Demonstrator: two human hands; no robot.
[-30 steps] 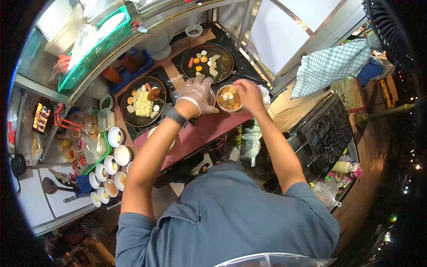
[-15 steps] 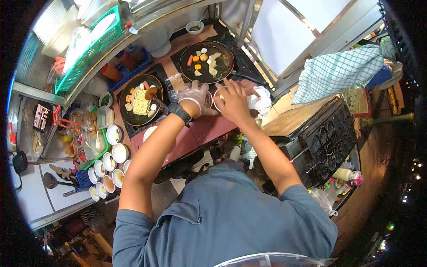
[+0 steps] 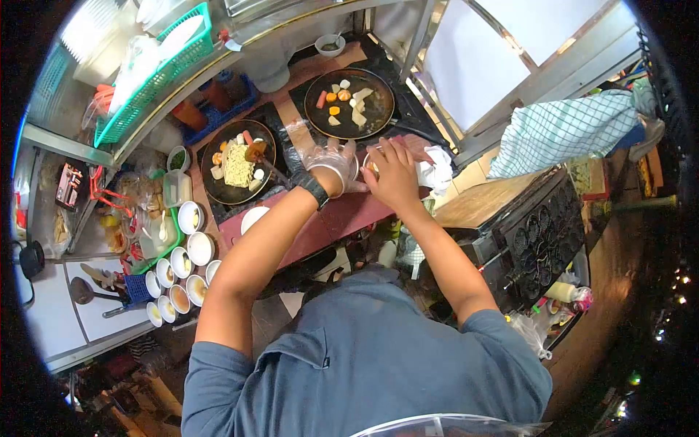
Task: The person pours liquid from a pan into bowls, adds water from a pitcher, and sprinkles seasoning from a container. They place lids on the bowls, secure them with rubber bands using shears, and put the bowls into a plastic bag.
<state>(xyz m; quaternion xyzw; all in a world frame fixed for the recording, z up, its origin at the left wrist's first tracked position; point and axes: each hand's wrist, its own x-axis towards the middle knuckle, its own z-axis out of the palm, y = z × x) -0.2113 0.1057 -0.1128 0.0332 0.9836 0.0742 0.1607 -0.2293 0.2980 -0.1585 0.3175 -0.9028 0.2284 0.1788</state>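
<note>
My left hand (image 3: 330,162), in a clear plastic glove with a black watch at the wrist, curls its fingers and thumb round the side of a small bowl (image 3: 354,168). Beside it, my bare right hand (image 3: 393,173) bends its fingers over the rim of a white bowl (image 3: 369,158), hiding most of it. Both hands are over the reddish counter edge (image 3: 320,227). Just beyond them, one black pan (image 3: 375,120) holds pieces of sausage, egg-like and pale food. The left pan (image 3: 211,191) contains a noodle block (image 3: 237,167), similar pieces and a wooden-looking utensil (image 3: 255,151).
Several white bowls (image 3: 200,248) with food crowd the left side, by a green tray (image 3: 169,238). A white cloth (image 3: 437,171) lies right of my hand. A black moulded hot plate (image 3: 542,244) with its lid (image 3: 480,200) stands further right. A checked cloth (image 3: 564,135) hangs beyond.
The whole view has shifted slightly, so the pans and counter sit further right. Both hands remain at the bowls; my right fingers bend a little more over the rim.
</note>
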